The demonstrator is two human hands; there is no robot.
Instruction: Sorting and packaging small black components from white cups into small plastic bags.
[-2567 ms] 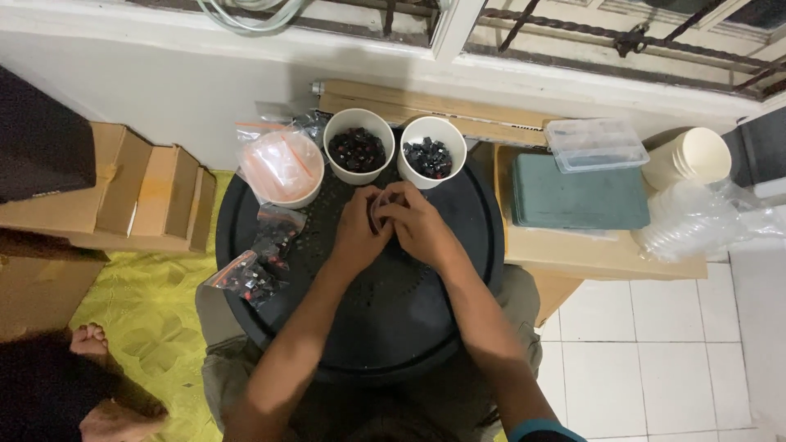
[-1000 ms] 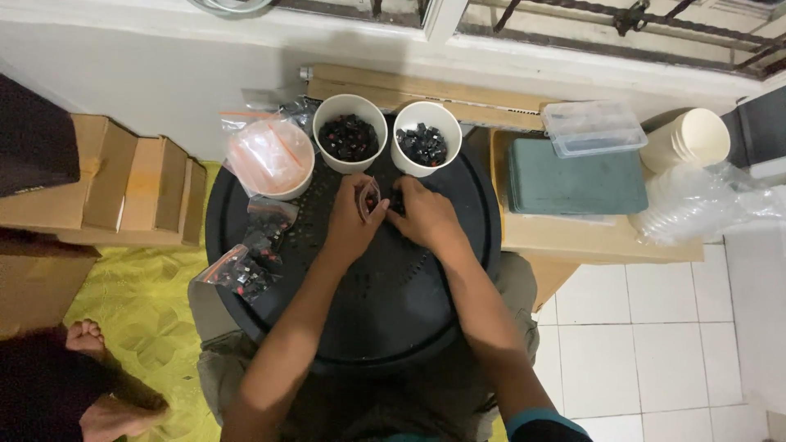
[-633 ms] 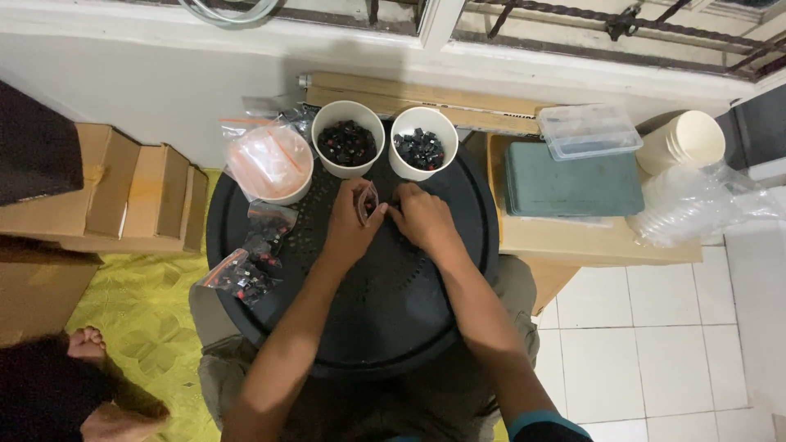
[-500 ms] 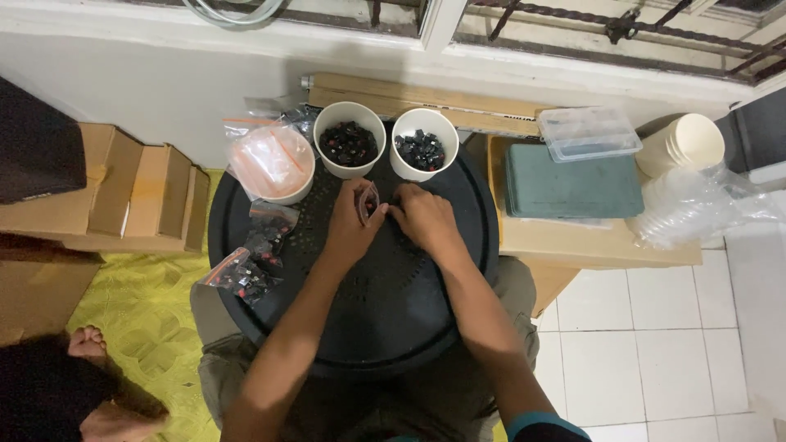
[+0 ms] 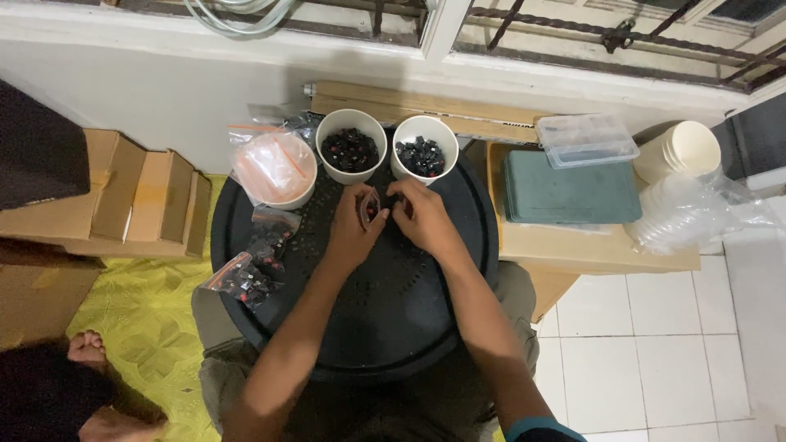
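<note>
My left hand (image 5: pixel 354 231) and my right hand (image 5: pixel 422 214) meet over the far part of a round black tray (image 5: pixel 393 327) on my lap. Between the fingertips sits a small clear plastic bag (image 5: pixel 370 208) with dark and red bits in it; both hands pinch it. Just beyond the hands stand two white cups, the left cup (image 5: pixel 351 146) full of small black pieces with red spots, the right cup (image 5: pixel 423 150) full of small black pieces. Many loose small pieces lie on the tray near the hands.
A white bowl covered with a clear bag (image 5: pixel 274 169) stands at the tray's left. Two filled small bags (image 5: pixel 255 260) lie on the tray's left side. A wooden stand at right carries a green box (image 5: pixel 569 188), a clear plastic case (image 5: pixel 586 139) and stacked white cups (image 5: pixel 681 152). Cardboard boxes (image 5: pixel 106 196) sit left.
Both hands stayed together at the far side of the tray. The view shifted slightly; the small bag now shows between the fingers.
</note>
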